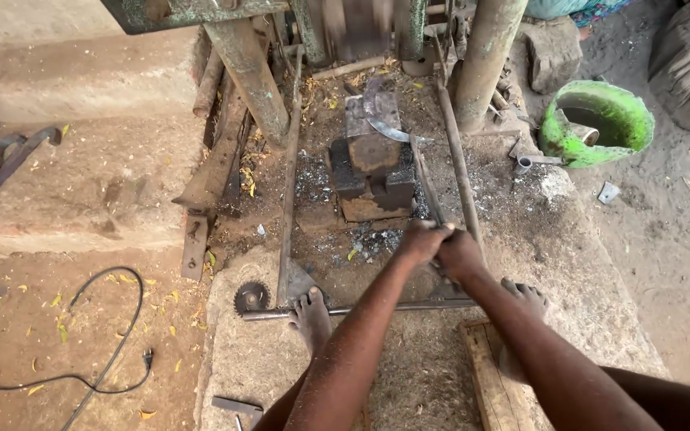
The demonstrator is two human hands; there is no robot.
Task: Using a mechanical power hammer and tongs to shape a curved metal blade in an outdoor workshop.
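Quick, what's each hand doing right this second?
Left hand: shut on the long tongs.
Right hand: shut on the same long tongs, right beside the left.

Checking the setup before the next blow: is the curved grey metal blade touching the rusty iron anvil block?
Touching. The head view shows the curved grey metal blade lying flat across the top of the rusty iron anvil block, with no gap showing between them.
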